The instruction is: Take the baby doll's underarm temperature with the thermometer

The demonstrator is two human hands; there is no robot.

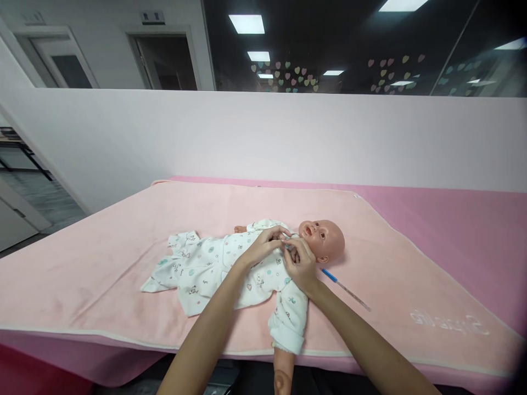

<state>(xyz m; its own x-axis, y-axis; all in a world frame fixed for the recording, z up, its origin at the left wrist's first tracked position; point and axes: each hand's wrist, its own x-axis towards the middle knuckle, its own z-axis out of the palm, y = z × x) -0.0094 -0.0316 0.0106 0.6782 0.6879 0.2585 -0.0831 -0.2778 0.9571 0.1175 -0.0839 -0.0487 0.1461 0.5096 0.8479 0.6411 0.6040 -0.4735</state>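
Two bare forearms come up from the bottom edge, and between them one doll arm pokes out of a white cuff and hangs over the near edge of the table, its little hand at the very bottom of the view. Following the forearms up: the left hand (263, 247) has its fingers pinched together on the garment (214, 269) just below the doll's chin, and the right hand (301, 263) is right there touching it, fingers also closed on the same bit of fabric at the collar. So both hands are clamped on cloth at the neckline, fingertips meeting.

One baby doll (321, 240) lies on its back across the table, bald head to the right, legs to the left. It wears one white one-piece printed with small teal and pink figures; the leg parts lie flat and loose at the left. A second doll hand peeks out on the far side of the chest.

Just right of the right wrist, one thin stick-like tool (345, 288) with a blue end lies on the blanket, near the doll's head but not touching it. What it is exactly I can't tell.

Underneath it all, one pale pink blanket (102, 258) over a deeper pink table cover (461, 219). Pale embroidered lettering (448, 322) sits at the blanket's near right corner, too faint to read.

Beyond, a white partition wall (247, 137), then dark glass with rows of pastel heart stickers (288, 77) and reflected ceiling lights.
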